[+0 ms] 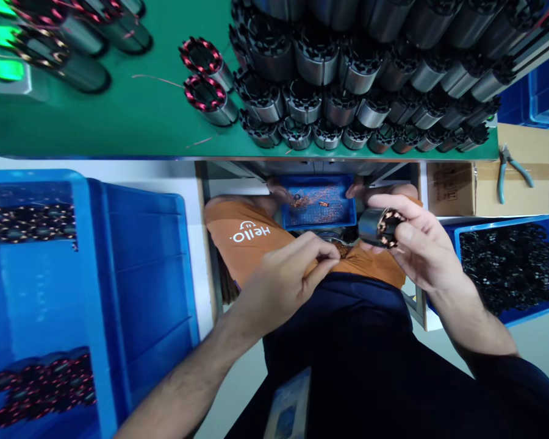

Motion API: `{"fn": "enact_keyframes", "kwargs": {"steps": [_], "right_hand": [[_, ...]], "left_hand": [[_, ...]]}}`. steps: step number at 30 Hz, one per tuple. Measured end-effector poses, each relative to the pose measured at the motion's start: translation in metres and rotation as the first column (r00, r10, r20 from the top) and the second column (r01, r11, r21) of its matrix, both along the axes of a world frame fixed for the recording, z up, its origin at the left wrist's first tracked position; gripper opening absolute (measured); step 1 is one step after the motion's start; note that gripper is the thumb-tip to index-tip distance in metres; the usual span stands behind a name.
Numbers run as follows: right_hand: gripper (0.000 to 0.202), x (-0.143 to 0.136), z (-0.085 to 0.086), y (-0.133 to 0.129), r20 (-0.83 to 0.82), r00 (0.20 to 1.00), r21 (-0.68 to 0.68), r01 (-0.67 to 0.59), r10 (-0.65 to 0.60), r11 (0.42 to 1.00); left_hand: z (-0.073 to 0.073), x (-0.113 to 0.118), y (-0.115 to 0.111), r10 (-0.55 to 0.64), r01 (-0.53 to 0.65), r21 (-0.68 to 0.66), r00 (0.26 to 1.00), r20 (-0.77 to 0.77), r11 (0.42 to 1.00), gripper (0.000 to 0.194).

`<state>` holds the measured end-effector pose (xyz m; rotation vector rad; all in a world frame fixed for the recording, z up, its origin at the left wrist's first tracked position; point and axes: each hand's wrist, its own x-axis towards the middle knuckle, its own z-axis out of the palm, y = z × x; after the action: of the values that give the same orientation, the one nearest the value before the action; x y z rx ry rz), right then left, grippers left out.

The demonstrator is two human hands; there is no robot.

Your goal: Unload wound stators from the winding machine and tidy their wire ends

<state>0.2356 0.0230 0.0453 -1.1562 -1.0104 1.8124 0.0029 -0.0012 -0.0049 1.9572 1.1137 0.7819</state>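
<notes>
My right hand (423, 244) grips a motor stator (372, 227), a short steel cylinder with copper windings showing at the end towards the palm. It is held above my lap, tilted on its side. My left hand (293, 274) is closed, thumb and forefinger pressed together, a little to the left of the stator and apart from it. Whether a thin wire lies in that pinch cannot be made out. Below both hands are orange shorts (251, 238) with white lettering.
Rows of stators (318, 61) stand on the green bench (132, 122), two with red windings (205, 91) beside them. A blue bin (141, 274) is at left. Pliers (505, 164) lie on a cardboard box (537, 189) above a bin of black parts (507, 268). A blue tray (320, 216) holds copper scraps.
</notes>
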Motion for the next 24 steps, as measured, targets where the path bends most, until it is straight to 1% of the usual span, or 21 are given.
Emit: {"fn": "enact_keyframes", "kwargs": {"steps": [1, 2, 3, 4, 5, 7, 8, 10, 11, 12, 14, 16, 17, 18, 19, 20, 22, 24], "right_hand": [[0.049, 0.001, -0.001, -0.002, 0.008, 1.0, 0.044, -0.001, 0.001, 0.999], [0.044, 0.001, -0.001, -0.004, 0.017, 1.0, 0.084, -0.006, 0.004, 0.996], [0.041, 0.001, -0.001, -0.006, 0.032, 0.999, 0.12, -0.014, 0.01, 0.993], [0.04, 0.0, -0.001, -0.007, 0.054, 0.998, 0.149, -0.023, 0.015, 0.989], [0.04, -0.001, -0.001, -0.008, 0.083, 0.996, 0.17, -0.033, 0.019, 0.985], [0.04, -0.006, 0.0, -0.009, 0.142, 0.989, 0.196, -0.057, 0.029, 0.979], [0.041, -0.008, 0.0, -0.008, 0.165, 0.986, 0.204, -0.068, 0.034, 0.977], [0.041, -0.012, 0.001, -0.008, 0.191, 0.981, 0.216, -0.083, 0.041, 0.973], [0.041, -0.012, 0.001, -0.008, 0.198, 0.979, 0.217, -0.088, 0.044, 0.972], [0.042, -0.012, 0.002, -0.008, 0.2, 0.979, 0.215, -0.091, 0.047, 0.972], [0.043, -0.009, 0.002, -0.009, 0.177, 0.983, 0.22, -0.097, 0.058, 0.971], [0.046, -0.004, 0.001, -0.011, 0.132, 0.988, 0.245, -0.115, 0.084, 0.963], [0.049, -0.001, 0.0, -0.012, 0.116, 0.988, 0.263, -0.126, 0.098, 0.957], [0.051, 0.001, -0.001, -0.013, 0.11, 0.987, 0.28, -0.14, 0.113, 0.95], [0.053, 0.003, -0.003, -0.014, 0.119, 0.985, 0.292, -0.158, 0.128, 0.943], [0.056, 0.004, -0.005, -0.015, 0.139, 0.98, 0.301, -0.177, 0.14, 0.937], [0.06, 0.004, -0.009, -0.015, 0.192, 0.969, 0.323, -0.214, 0.158, 0.922], [0.062, 0.003, -0.011, -0.014, 0.255, 0.953, 0.344, -0.247, 0.163, 0.906]], "left_hand": [[-0.007, -0.001, -0.002, 0.0, 0.0, -0.052, 1.0, -0.01, 0.999, 0.008], [-0.012, -0.003, -0.003, 0.023, -0.024, -0.094, 1.0, -0.003, 0.995, 0.006], [-0.014, -0.004, -0.004, 0.069, -0.066, -0.121, 0.997, 0.023, 0.99, 0.006], [-0.013, -0.005, -0.003, 0.134, -0.124, -0.127, 0.989, 0.068, 0.984, 0.01], [-0.008, -0.006, -0.002, 0.198, -0.184, -0.11, 0.972, 0.126, 0.977, 0.017], [0.007, -0.003, 0.001, 0.281, -0.282, -0.03, 0.928, 0.243, 0.959, 0.029], [0.015, -0.001, 0.003, 0.297, -0.315, 0.018, 0.911, 0.286, 0.949, 0.028], [0.027, 0.007, 0.005, 0.308, -0.345, 0.053, 0.89, 0.337, 0.937, 0.016], [0.029, 0.011, 0.006, 0.304, -0.334, 0.025, 0.885, 0.353, 0.942, 0.009], [0.027, 0.014, 0.006, 0.295, -0.306, -0.03, 0.881, 0.37, 0.952, 0.004], [0.017, 0.02, 0.003, 0.286, -0.226, -0.188, 0.865, 0.413, 0.956, 0.009], [0.003, 0.021, 0.0, 0.342, -0.179, -0.365, 0.824, 0.452, 0.914, 0.017], [-0.002, 0.02, -0.001, 0.387, -0.181, -0.43, 0.799, 0.46, 0.885, 0.02], [-0.005, 0.018, -0.002, 0.422, -0.192, -0.465, 0.779, 0.464, 0.865, 0.02], [-0.005, 0.016, -0.002, 0.432, -0.198, -0.469, 0.771, 0.468, 0.861, 0.018], [-0.002, 0.013, -0.002, 0.409, -0.19, -0.444, 0.781, 0.472, 0.876, 0.015], [0.009, 0.008, 0.001, 0.308, -0.144, -0.355, 0.831, 0.463, 0.924, 0.013], [0.021, 0.006, 0.005, 0.224, -0.101, -0.288, 0.872, 0.434, 0.952, 0.011]]}}
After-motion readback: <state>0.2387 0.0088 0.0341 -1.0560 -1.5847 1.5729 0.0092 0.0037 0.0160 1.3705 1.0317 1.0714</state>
